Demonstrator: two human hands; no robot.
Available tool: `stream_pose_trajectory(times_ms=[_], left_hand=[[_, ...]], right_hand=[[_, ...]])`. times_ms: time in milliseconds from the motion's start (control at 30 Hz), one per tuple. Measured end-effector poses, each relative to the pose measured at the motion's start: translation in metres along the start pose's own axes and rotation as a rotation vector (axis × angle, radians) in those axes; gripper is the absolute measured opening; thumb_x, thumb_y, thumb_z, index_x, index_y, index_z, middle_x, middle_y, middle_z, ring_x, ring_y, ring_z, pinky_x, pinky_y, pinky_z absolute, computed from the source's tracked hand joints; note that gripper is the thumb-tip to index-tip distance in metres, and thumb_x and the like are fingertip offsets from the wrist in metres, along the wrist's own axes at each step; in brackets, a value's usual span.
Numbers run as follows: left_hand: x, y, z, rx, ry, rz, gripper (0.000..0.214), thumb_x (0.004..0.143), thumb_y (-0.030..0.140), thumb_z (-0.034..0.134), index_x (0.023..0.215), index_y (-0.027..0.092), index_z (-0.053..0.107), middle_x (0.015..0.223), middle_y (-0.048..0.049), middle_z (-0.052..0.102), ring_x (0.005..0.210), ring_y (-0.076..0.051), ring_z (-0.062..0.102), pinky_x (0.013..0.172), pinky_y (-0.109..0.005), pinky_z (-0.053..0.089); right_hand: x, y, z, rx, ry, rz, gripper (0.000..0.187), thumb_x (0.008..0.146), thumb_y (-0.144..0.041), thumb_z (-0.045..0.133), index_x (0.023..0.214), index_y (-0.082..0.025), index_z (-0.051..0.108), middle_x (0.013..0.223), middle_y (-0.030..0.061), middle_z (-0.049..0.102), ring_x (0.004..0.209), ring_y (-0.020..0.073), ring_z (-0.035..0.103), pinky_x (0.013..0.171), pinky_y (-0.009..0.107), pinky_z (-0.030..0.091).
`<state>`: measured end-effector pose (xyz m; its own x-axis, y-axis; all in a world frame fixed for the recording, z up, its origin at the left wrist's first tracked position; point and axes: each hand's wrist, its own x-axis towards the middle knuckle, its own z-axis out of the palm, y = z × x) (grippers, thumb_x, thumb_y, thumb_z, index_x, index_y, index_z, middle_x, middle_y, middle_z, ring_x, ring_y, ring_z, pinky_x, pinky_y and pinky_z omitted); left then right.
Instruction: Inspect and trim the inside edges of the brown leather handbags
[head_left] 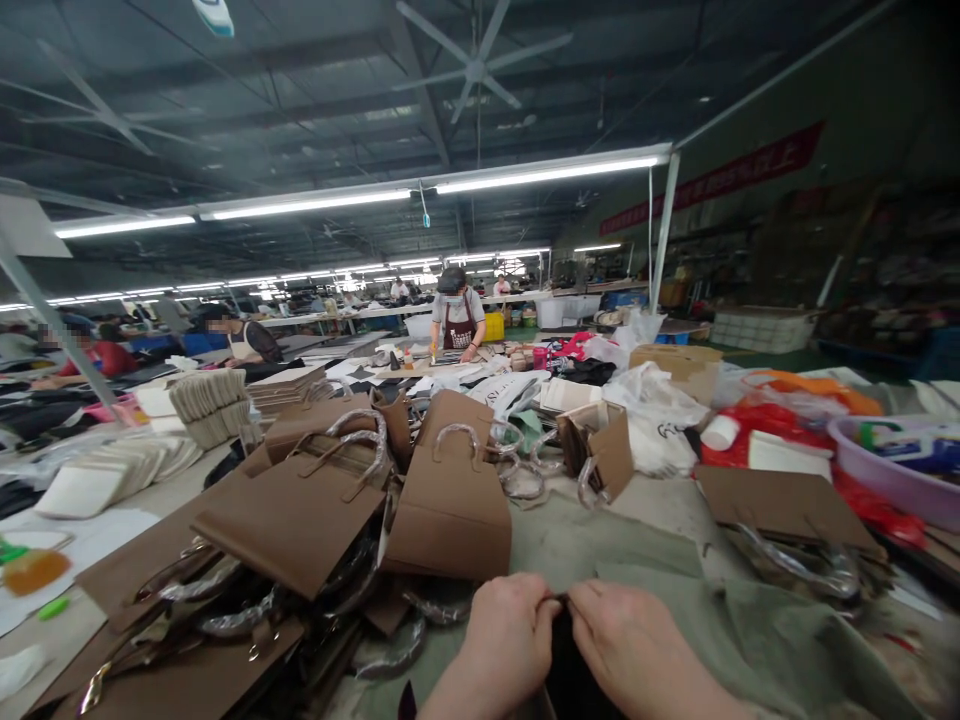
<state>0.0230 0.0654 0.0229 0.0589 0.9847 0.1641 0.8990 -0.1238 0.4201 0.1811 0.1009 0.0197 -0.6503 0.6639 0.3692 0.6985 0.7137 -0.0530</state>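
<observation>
My left hand (508,636) and my right hand (628,632) are close together at the bottom centre, fingers pinched on the top edge of a dark piece (574,675). Most of that piece is hidden below and between my hands, so its kind does not show. Just beyond my left hand stands a brown handbag (454,520) with a plastic-wrapped handle. More brown handbags (292,520) lie heaped to the left, their handles wrapped too. Under my hands, green-grey cloth (645,560) covers the table.
At right lie a brown bag (791,510) and a purple basin (892,480). A small open bag (598,450) sits ahead, near white plastic bags (656,410). Stacked pale pieces (202,410) and a bottle of amber liquid (34,570) are at left. A co-worker (457,315) stands across the table.
</observation>
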Motion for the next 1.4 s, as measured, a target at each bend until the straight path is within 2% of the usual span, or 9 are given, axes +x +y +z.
stream_pose_trajectory(times_ms=[267, 467, 600, 867, 1167, 1400], left_hand=[[-0.001, 0.003, -0.002, 0.063, -0.002, -0.013, 0.018, 0.084, 0.020, 0.046, 0.072, 0.020, 0.060, 0.073, -0.0024, 0.066, 0.068, -0.016, 0.061, 0.058, -0.026, 0.031], [0.000, 0.003, -0.003, 0.058, -0.012, -0.018, 0.018, 0.085, 0.021, 0.047, 0.072, 0.020, 0.060, 0.072, -0.0014, 0.066, 0.068, -0.016, 0.061, 0.058, -0.026, 0.032], [0.001, 0.004, -0.003, 0.062, -0.021, -0.024, 0.019, 0.085, 0.020, 0.047, 0.073, 0.020, 0.061, 0.075, -0.0012, 0.068, 0.071, -0.017, 0.063, 0.060, -0.025, 0.034], [0.001, 0.010, -0.013, 0.214, -0.101, -0.049, 0.022, 0.085, 0.022, 0.045, 0.075, 0.020, 0.065, 0.077, -0.0061, 0.071, 0.073, -0.022, 0.067, 0.060, -0.027, 0.037], [0.001, 0.005, -0.005, 0.144, -0.024, -0.068, 0.022, 0.084, 0.023, 0.047, 0.071, 0.020, 0.065, 0.074, -0.0046, 0.071, 0.073, -0.020, 0.067, 0.059, -0.026, 0.037], [-0.004, 0.007, 0.002, 0.063, 0.041, 0.017, 0.021, 0.082, 0.022, 0.047, 0.071, 0.021, 0.064, 0.072, -0.0041, 0.070, 0.069, -0.019, 0.066, 0.056, -0.026, 0.036]], right_hand=[[0.004, -0.004, -0.005, 0.032, -0.055, 0.072, 0.024, 0.080, -0.006, 0.046, 0.068, -0.020, 0.061, 0.065, 0.0017, 0.065, 0.060, 0.0185, 0.062, 0.054, 0.030, 0.029], [0.000, -0.001, -0.010, 0.108, -0.101, 0.061, 0.025, 0.085, -0.006, 0.043, 0.086, -0.021, 0.064, 0.078, 0.0023, 0.068, 0.070, 0.0190, 0.064, 0.058, 0.029, 0.033], [0.002, -0.001, -0.009, 0.074, -0.118, 0.070, 0.026, 0.083, -0.004, 0.044, 0.078, -0.020, 0.063, 0.073, 0.0024, 0.067, 0.065, 0.0192, 0.063, 0.056, 0.030, 0.032], [0.004, -0.005, -0.001, 0.063, -0.078, 0.084, 0.024, 0.080, -0.004, 0.046, 0.075, -0.020, 0.064, 0.071, 0.0022, 0.068, 0.064, 0.0194, 0.064, 0.055, 0.030, 0.032], [0.006, -0.005, 0.005, 0.035, -0.032, 0.102, 0.026, 0.077, -0.002, 0.046, 0.070, -0.021, 0.063, 0.067, 0.0018, 0.067, 0.063, 0.0208, 0.064, 0.055, 0.030, 0.034], [-0.004, 0.011, 0.009, 0.062, -0.011, -0.079, 0.029, 0.083, -0.005, 0.039, 0.080, -0.022, 0.062, 0.070, 0.0002, 0.067, 0.061, 0.0181, 0.065, 0.054, 0.029, 0.037]])
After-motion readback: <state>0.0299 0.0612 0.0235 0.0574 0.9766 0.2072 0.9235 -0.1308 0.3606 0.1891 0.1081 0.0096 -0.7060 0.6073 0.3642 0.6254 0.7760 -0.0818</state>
